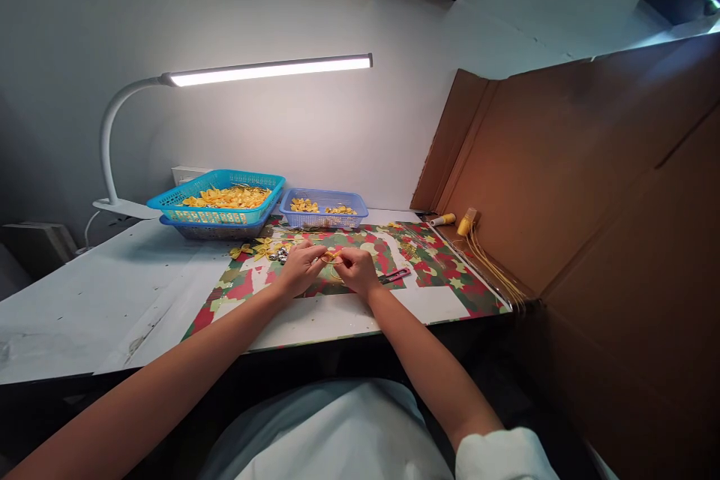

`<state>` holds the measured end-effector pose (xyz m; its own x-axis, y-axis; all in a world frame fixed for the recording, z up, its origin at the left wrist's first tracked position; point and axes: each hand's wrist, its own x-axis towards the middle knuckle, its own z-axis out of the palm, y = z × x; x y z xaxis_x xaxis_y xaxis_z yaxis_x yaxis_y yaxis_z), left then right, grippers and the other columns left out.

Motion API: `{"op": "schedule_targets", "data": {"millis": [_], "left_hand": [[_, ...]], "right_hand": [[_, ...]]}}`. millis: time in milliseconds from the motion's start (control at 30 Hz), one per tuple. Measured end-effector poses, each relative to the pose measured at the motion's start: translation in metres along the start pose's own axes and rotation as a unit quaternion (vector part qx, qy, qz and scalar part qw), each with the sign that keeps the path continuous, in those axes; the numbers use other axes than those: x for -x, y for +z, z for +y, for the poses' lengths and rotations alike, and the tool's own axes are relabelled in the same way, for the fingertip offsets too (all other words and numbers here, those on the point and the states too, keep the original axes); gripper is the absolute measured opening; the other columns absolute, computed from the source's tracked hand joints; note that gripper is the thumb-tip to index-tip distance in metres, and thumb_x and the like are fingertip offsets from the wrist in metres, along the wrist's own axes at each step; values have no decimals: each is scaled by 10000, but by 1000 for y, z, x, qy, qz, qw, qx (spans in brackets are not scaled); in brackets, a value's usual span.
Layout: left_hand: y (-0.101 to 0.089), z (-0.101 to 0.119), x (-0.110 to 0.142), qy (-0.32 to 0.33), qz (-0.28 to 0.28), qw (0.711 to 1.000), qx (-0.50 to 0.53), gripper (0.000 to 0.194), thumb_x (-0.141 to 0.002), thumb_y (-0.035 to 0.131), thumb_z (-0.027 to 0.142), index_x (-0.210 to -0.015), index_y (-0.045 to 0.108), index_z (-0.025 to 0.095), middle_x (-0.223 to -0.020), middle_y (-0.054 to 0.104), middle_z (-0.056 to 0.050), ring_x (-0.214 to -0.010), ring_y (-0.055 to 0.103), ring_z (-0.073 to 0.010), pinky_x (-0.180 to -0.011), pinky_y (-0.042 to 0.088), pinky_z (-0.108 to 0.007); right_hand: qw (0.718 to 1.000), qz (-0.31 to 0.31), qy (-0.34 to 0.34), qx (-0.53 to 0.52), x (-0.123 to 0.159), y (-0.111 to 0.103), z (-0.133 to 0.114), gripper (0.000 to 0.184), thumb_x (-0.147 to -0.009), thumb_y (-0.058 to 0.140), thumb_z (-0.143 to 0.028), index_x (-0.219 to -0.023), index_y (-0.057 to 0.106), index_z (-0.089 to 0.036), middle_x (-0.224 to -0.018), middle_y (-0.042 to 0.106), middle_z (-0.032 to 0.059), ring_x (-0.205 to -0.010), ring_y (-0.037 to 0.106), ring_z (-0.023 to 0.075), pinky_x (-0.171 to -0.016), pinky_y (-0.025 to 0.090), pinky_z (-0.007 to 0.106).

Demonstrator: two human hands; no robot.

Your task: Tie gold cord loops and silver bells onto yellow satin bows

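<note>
Head view: two bare hands meet over one table (pixel 112 289), and between them is one small yellow piece (pixel 331 256). From where I stand, the left hand (pixel 302 268) and right hand (pixel 356 268) each pinch it with fingers drawn narrow; its exact shape is too small to tell. Under them lies one camouflage-patterned sheet (pixel 482 298). Just right of the right hand is one red-handled tool (pixel 398 274). Beside the left hand I see one silvery cluster (pixel 280 255) and several loose yellow bows (pixel 262 247), too overlapped to count. Three baskets stand behind: one turquoise basket (pixel 219 217), heaped with yellow pieces, stacked on one darker basket (pixel 214 231), and one lilac basket (pixel 320 220) holding two heaps. One lit lamp (pixel 270 70) reaches over them. At right, two yellow-and-pale rolls (pixel 466 223) and one bundle of yellow cords (pixel 495 270) lie near one cardboard wall (pixel 590 165).
</note>
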<state>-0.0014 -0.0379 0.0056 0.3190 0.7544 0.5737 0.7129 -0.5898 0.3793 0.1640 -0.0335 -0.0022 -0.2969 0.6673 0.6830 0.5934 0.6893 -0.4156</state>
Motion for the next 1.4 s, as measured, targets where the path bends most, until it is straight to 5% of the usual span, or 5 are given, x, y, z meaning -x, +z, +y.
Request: {"op": "schedule_targets", "data": {"millis": [600,800,1067,1233,1400], "left_hand": [[-3,9,3,59,-1,996,-73,278,-856,443,388,-639,476,219,-635,571,-24,-728,476,-218,-709,343,-338],[-11,19,2,47,11,999,17,339,-879,378,399,-607,467,218,-599,536,-15,-688,448,-197,-688,362,-324],[-22,54,43,-95,1,931,351,246,-788,446,380,-637,503,195,-629,473,2,-632,427,-156,-586,371,-279],[-29,74,65,-126,30,887,442,239,-757,527,352,-609,584,174,-621,495,-10,-617,437,-151,-589,375,-280],[-32,81,80,-165,100,878,439,241,-723,608,403,-610,636,192,-657,575,-32,-655,482,-179,-593,401,-292]], "right_hand": [[1000,-26,-11,-9,3,-5,-1,242,-799,414,-232,-558,406,-206,-543,447,-22,-538,388,116,-553,294,236],[996,-1,29,-81,0,-11,-12,285,-746,435,-246,-498,299,-211,-492,322,-42,-510,315,104,-525,286,244],[899,-6,136,-417,28,-25,-53,252,-696,440,-292,-460,422,-203,-422,360,-45,-425,316,86,-442,280,234],[863,-36,151,-482,43,-30,-68,241,-681,464,-285,-461,495,-192,-399,401,-45,-402,309,77,-433,272,237],[861,-46,127,-490,53,-38,-80,269,-727,490,-289,-483,533,-185,-427,429,-35,-426,348,83,-464,290,245]]}}
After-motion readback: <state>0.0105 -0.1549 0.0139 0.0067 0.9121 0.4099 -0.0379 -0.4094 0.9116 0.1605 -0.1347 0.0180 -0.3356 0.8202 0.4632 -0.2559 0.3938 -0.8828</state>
